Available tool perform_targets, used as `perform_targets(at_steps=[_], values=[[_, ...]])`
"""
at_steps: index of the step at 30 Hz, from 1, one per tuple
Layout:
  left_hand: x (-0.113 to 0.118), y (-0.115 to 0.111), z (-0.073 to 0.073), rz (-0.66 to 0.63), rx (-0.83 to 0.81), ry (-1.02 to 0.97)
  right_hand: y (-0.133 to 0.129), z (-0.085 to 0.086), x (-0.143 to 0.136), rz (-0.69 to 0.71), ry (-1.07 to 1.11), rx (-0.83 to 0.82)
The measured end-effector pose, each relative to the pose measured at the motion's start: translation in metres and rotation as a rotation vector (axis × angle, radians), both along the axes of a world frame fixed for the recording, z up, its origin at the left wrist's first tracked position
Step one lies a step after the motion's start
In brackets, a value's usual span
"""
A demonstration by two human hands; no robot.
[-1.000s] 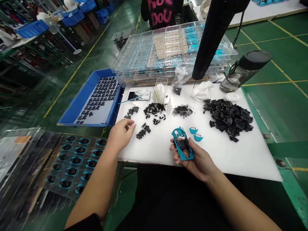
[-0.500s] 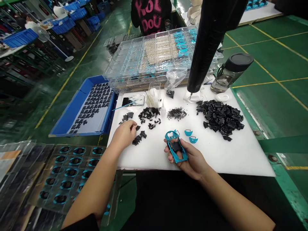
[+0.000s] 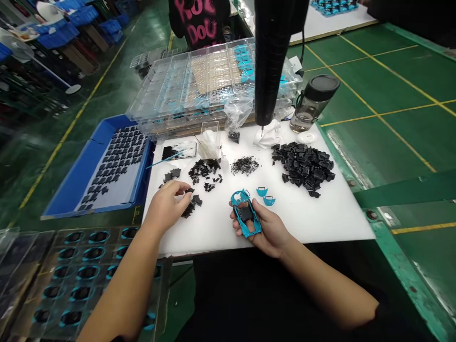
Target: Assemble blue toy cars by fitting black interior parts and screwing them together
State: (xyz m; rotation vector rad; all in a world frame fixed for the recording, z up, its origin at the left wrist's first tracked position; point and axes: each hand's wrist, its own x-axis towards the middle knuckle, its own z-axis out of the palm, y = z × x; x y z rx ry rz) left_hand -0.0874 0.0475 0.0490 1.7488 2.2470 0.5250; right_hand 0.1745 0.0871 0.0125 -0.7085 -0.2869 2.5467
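My right hand (image 3: pixel 265 225) holds a blue car-shaped shell (image 3: pixel 246 216) with a black part in its middle, above the white work surface (image 3: pixel 292 218). My left hand (image 3: pixel 167 204) is closed, thumb and fingertips together, over a small group of black pieces (image 3: pixel 194 204); a small dark piece shows at its fingertips. Two loose blue pieces (image 3: pixel 269 201) lie just beyond the shell. Behind are a heap of small black parts (image 3: pixel 204 168), a pile of tiny black bits (image 3: pixel 244 165) and a large heap of black parts (image 3: pixel 306 166).
A black screwdriver (image 3: pixel 267 71) hangs over the surface. Stacked clear trays (image 3: pixel 160 90) and a bottle (image 3: pixel 313 102) stand at the back. On the left are a blue bin (image 3: pixel 64 190) and trays of blue-and-black parts (image 3: pixel 89 254). A person's back (image 3: pixel 199 23) shows beyond.
The view has shifted, so the scene sits further left. My left hand has lifted slightly from the black pieces with a small dark piece at its fingertips. My right hand still holds the blue shell.
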Motion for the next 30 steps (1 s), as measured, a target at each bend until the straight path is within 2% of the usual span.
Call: perform_targets(at_steps=[4,7,9,13,17,20,25,30], values=[[0.056,-0.006,0.012,-0.296,0.366,-0.056,-0.003,-0.002,-0.001,0.004,-0.058,0.043],[0.092,0.001,0.009,-0.433,0.483,0.008,-0.006,-0.005,-0.003,-0.014,-0.090,0.090],[0.104,0.008,0.003,-0.459,0.501,0.081,-0.008,-0.006,-0.004,-0.021,-0.091,0.127],[0.105,0.014,-0.005,-0.459,0.473,0.162,-0.010,-0.008,-0.005,-0.036,-0.085,0.180],[0.099,0.016,-0.004,-0.442,0.413,0.116,-0.010,-0.007,-0.004,-0.031,-0.087,0.177],[0.094,0.014,-0.002,-0.391,0.367,0.030,-0.009,-0.007,-0.003,-0.038,-0.088,0.148],[0.083,0.003,-0.001,-0.259,0.181,-0.252,-0.007,-0.005,-0.002,-0.009,-0.040,0.104],[0.082,-0.006,-0.004,-0.228,0.126,-0.331,-0.007,0.002,0.001,0.012,-0.056,0.139]])
